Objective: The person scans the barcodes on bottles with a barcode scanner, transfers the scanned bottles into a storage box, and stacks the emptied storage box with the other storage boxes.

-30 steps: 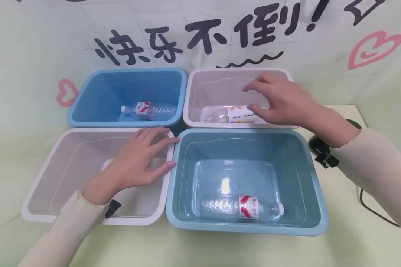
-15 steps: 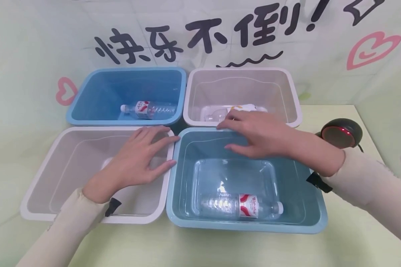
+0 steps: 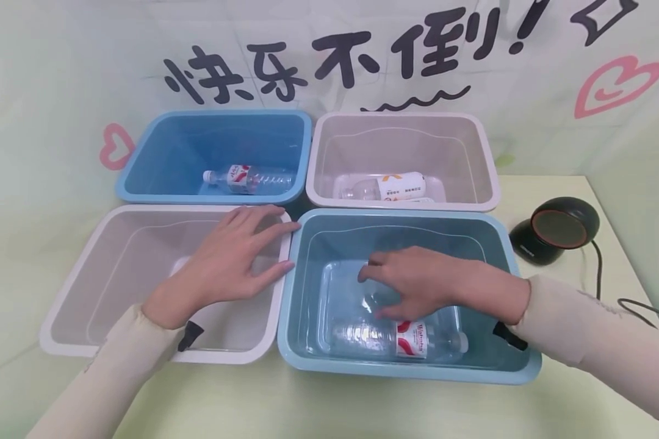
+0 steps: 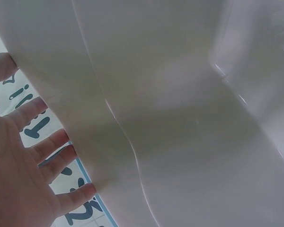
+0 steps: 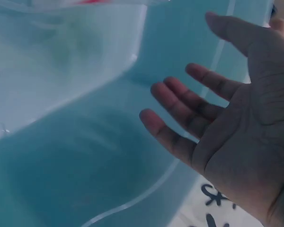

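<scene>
In the head view, my right hand (image 3: 423, 277) hovers in the front-right teal bin (image 3: 406, 371), palm down with fingers loosely bent and holding nothing. Just below its thumb lies a clear plastic bottle (image 3: 412, 339) with a red-and-white label and white cap. The right wrist view shows the same hand's spread fingers (image 5: 168, 132) against the bin wall. My left hand (image 3: 219, 262) stretches over the front-left whitish bin (image 3: 165, 352), fingers straight, tips at its right and back rims. Within that bin, a pale shape (image 3: 180, 263) is mostly hidden behind the left hand.
Behind stand a blue bin (image 3: 122, 183) with a red-labelled bottle (image 3: 247, 180) and a pinkish-white bin (image 3: 491, 177) with a white-and-orange-labelled bottle (image 3: 401, 185). A black device (image 3: 554, 228) with a cable sits at right. A printed wall sheet (image 3: 395, 55) rises behind.
My right hand has come from over the back-right bin down and forward into the teal bin, towards the bottle. My left hand stays put.
</scene>
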`<control>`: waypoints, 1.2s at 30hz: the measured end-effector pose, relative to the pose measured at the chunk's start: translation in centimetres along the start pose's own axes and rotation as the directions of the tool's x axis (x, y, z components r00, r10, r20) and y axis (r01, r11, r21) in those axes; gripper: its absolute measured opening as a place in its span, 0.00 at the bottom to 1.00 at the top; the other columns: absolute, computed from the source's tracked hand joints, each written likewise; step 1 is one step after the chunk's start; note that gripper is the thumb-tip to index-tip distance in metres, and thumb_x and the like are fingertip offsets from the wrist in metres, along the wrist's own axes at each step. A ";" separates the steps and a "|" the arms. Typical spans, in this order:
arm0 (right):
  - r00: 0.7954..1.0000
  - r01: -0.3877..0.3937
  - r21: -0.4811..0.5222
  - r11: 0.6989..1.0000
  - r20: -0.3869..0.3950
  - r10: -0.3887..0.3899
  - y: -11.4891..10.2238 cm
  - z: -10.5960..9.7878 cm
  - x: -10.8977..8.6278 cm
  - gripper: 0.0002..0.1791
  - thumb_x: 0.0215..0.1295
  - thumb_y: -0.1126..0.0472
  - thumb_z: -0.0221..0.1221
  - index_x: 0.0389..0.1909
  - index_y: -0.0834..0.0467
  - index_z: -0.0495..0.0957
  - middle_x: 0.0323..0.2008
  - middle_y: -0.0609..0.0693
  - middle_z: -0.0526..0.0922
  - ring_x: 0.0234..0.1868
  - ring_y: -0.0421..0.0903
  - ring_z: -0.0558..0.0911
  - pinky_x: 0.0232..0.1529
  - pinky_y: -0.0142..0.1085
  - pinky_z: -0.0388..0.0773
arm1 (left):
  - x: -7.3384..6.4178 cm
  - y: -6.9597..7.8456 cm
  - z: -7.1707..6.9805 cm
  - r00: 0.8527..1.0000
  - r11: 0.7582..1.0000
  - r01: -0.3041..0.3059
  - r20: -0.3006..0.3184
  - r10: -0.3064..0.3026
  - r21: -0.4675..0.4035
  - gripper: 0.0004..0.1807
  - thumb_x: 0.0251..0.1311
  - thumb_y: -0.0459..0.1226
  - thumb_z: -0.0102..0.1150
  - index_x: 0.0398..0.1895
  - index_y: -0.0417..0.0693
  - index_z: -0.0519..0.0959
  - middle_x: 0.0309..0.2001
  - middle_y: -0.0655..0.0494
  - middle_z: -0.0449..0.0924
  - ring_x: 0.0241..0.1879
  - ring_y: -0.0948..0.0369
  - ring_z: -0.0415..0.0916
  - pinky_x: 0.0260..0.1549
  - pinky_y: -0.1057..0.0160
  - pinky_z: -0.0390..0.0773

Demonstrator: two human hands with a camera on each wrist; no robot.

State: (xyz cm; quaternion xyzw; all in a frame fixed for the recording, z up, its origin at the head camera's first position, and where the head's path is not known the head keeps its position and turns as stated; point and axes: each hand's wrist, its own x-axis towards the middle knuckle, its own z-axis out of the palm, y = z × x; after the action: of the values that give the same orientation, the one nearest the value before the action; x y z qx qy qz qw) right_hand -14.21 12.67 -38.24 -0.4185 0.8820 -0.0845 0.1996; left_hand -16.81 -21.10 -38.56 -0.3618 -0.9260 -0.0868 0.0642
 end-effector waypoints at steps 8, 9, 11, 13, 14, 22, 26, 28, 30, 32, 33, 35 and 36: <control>0.937 -0.171 -0.017 0.985 0.308 0.168 -0.5 2.6 0.9 0.40 0.57 0.40 0.74 0.68 0.52 0.76 0.58 0.50 0.84 0.50 0.47 0.84 0.58 0.48 0.86 | 0.0 -0.1 0.0 1.000 1.000 0.001 0.011 -0.001 -0.007 0.36 0.66 0.61 0.61 0.75 0.63 0.74 0.74 0.49 0.71 0.75 0.49 0.65 0.77 0.38 0.63; 0.919 -0.201 -0.026 0.979 0.342 0.197 -0.5 2.8 1.0 0.42 0.55 0.39 0.75 0.68 0.52 0.76 0.56 0.49 0.84 0.49 0.47 0.83 0.58 0.47 0.86 | 0.1 -0.1 0.0 1.000 1.000 0.000 0.013 0.000 -0.007 0.36 0.66 0.62 0.61 0.75 0.63 0.74 0.74 0.49 0.70 0.75 0.49 0.65 0.77 0.38 0.63; 0.883 -0.255 -0.037 0.966 0.397 0.248 -0.6 3.1 1.2 0.43 0.51 0.40 0.78 0.66 0.53 0.76 0.49 0.46 0.84 0.46 0.45 0.81 0.53 0.46 0.86 | 0.0 0.0 0.0 1.000 1.000 0.002 0.016 -0.002 -0.006 0.36 0.66 0.61 0.61 0.75 0.63 0.74 0.74 0.49 0.70 0.75 0.49 0.65 0.76 0.38 0.63; 0.846 -0.310 -0.042 0.950 0.444 0.295 -0.7 3.4 1.3 0.41 0.46 0.42 0.81 0.61 0.52 0.78 0.43 0.44 0.82 0.44 0.45 0.79 0.50 0.44 0.85 | 0.0 0.0 -0.1 1.000 1.000 0.005 0.016 -0.005 -0.008 0.36 0.66 0.61 0.61 0.75 0.63 0.74 0.74 0.49 0.70 0.75 0.49 0.65 0.76 0.38 0.63; 0.829 -0.332 -0.043 0.942 0.462 0.314 -0.7 3.5 1.4 0.39 0.44 0.43 0.82 0.57 0.51 0.78 0.40 0.44 0.81 0.43 0.45 0.78 0.48 0.44 0.85 | -0.1 0.0 -0.1 1.000 1.000 0.006 0.015 -0.006 -0.010 0.36 0.66 0.61 0.61 0.75 0.62 0.74 0.73 0.49 0.71 0.75 0.48 0.65 0.76 0.38 0.63; 0.786 -0.342 -0.116 0.933 0.509 0.351 -0.8 3.9 1.8 0.30 0.40 0.48 0.85 0.41 0.50 0.79 0.33 0.44 0.79 0.37 0.43 0.78 0.42 0.39 0.84 | 0.0 -0.1 0.1 1.000 1.000 -0.003 0.001 0.003 -0.008 0.36 0.66 0.61 0.61 0.75 0.62 0.74 0.74 0.49 0.70 0.75 0.48 0.65 0.77 0.39 0.63; 0.800 -0.332 -0.100 0.938 0.497 0.336 -0.7 3.6 1.7 0.29 0.42 0.49 0.84 0.41 0.51 0.79 0.32 0.45 0.79 0.36 0.44 0.78 0.41 0.40 0.83 | 0.1 0.0 0.1 1.000 1.000 0.001 0.007 -0.001 -0.005 0.36 0.66 0.61 0.61 0.75 0.63 0.74 0.74 0.49 0.70 0.75 0.49 0.65 0.77 0.39 0.63; 0.813 -0.326 -0.083 0.942 0.485 0.324 -0.6 3.3 1.6 0.32 0.41 0.49 0.83 0.46 0.51 0.78 0.34 0.45 0.79 0.39 0.44 0.78 0.41 0.41 0.84 | 0.1 0.0 0.1 1.000 1.000 0.001 0.010 -0.001 -0.004 0.36 0.66 0.61 0.61 0.76 0.63 0.74 0.74 0.49 0.70 0.75 0.49 0.65 0.77 0.38 0.63; 0.826 -0.321 -0.054 0.946 0.473 0.307 -0.4 2.9 1.5 0.36 0.40 0.49 0.83 0.51 0.50 0.77 0.36 0.45 0.79 0.41 0.45 0.79 0.42 0.42 0.85 | 0.1 0.0 0.1 1.000 1.000 0.000 0.011 0.000 -0.004 0.36 0.66 0.62 0.61 0.76 0.63 0.74 0.74 0.49 0.70 0.75 0.48 0.65 0.77 0.38 0.63; 0.837 -0.322 -0.029 0.946 0.459 0.299 -0.2 2.5 1.4 0.41 0.39 0.48 0.83 0.57 0.50 0.76 0.37 0.45 0.79 0.42 0.45 0.79 0.43 0.44 0.86 | 0.1 0.1 0.1 1.000 1.000 0.001 0.014 -0.001 -0.007 0.36 0.66 0.61 0.61 0.76 0.63 0.74 0.74 0.49 0.70 0.75 0.48 0.65 0.77 0.38 0.63; 0.840 -0.325 -0.016 0.945 0.455 0.297 -0.1 2.3 1.3 0.42 0.39 0.48 0.83 0.58 0.50 0.76 0.38 0.45 0.80 0.42 0.45 0.79 0.44 0.44 0.87 | 0.1 0.1 0.1 1.000 1.000 0.001 0.015 -0.001 -0.006 0.36 0.66 0.61 0.61 0.76 0.63 0.74 0.74 0.49 0.70 0.75 0.48 0.65 0.77 0.38 0.63; 0.844 -0.334 0.004 0.943 0.446 0.297 0.0 1.9 1.2 0.43 0.41 0.47 0.83 0.59 0.51 0.75 0.38 0.45 0.80 0.42 0.45 0.79 0.44 0.45 0.87 | 0.1 0.0 0.1 1.000 1.000 0.001 0.013 -0.001 -0.010 0.36 0.66 0.61 0.61 0.76 0.62 0.74 0.74 0.48 0.70 0.75 0.48 0.65 0.77 0.37 0.63; 0.845 -0.338 0.012 0.941 0.443 0.298 0.0 1.7 1.1 0.43 0.42 0.46 0.83 0.60 0.50 0.75 0.38 0.45 0.81 0.42 0.45 0.80 0.44 0.45 0.87 | 0.1 0.0 0.1 1.000 1.000 0.002 0.012 -0.002 -0.011 0.36 0.66 0.61 0.61 0.75 0.62 0.74 0.74 0.48 0.70 0.75 0.48 0.65 0.77 0.37 0.62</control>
State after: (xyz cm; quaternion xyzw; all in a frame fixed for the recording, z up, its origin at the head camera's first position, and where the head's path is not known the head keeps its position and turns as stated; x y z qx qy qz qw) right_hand -14.15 11.83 -40.13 -0.2655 0.8672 0.0061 0.4211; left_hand -16.88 -21.01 -38.66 -0.3619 -0.9262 -0.0896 0.0564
